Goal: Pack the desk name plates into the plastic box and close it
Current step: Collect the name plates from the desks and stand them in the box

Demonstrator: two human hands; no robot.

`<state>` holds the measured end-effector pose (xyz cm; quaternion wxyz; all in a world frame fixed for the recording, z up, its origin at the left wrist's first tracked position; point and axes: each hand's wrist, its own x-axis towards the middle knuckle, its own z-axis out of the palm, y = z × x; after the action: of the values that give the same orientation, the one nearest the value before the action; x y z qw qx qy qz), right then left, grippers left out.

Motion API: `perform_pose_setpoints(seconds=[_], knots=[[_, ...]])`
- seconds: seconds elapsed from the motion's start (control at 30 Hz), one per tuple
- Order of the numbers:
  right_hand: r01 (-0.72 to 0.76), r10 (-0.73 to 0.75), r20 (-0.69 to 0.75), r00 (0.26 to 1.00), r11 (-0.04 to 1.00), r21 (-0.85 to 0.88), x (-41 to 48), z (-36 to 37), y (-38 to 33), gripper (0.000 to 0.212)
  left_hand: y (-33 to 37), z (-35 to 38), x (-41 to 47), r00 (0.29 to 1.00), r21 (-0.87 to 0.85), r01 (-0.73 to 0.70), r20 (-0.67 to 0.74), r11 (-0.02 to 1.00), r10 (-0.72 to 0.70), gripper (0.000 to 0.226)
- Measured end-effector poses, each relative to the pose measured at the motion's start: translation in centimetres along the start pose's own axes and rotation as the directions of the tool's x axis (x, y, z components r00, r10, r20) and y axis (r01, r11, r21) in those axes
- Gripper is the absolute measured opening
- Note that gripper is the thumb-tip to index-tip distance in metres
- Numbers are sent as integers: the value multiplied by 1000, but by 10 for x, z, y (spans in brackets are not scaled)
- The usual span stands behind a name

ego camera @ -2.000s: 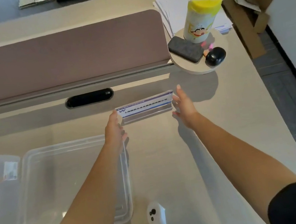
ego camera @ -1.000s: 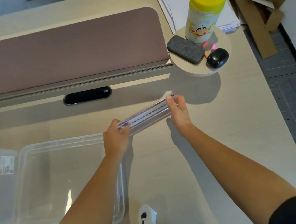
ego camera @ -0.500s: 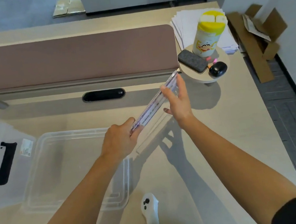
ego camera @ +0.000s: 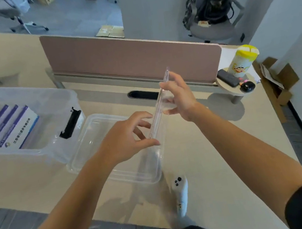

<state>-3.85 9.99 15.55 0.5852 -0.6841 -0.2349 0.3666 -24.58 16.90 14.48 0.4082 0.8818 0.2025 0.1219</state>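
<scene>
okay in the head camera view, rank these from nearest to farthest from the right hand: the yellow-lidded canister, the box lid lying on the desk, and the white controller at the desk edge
From the right hand:
1. Box lid, just below and to its left on the desk.
2. White controller, lower, at the near desk edge.
3. Yellow-lidded canister, far right on the small round shelf.

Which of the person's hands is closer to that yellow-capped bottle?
Right. The right hand holds the name plate's far end, nearer the yellow-capped bottle; the left hand is farther away.

office, desk (ego camera: pixel 222 162) with divider panel (ego camera: pixel 128 59), swivel chair (ego camera: pixel 216 16)
</scene>
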Motion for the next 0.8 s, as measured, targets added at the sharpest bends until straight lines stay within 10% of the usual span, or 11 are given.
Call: perform_pose_setpoints(seconds=[0.5, 0.8], knots=[[171, -121, 430, 895, 982, -79, -29, 194, -23, 89, -77, -117, -133, 997, 134, 11, -80, 991, 0, 66], [254, -241, 378, 894, 967, 15, 63, 283, -28, 80, -149, -197, -90, 995, 308, 75, -88, 948, -50, 71]])
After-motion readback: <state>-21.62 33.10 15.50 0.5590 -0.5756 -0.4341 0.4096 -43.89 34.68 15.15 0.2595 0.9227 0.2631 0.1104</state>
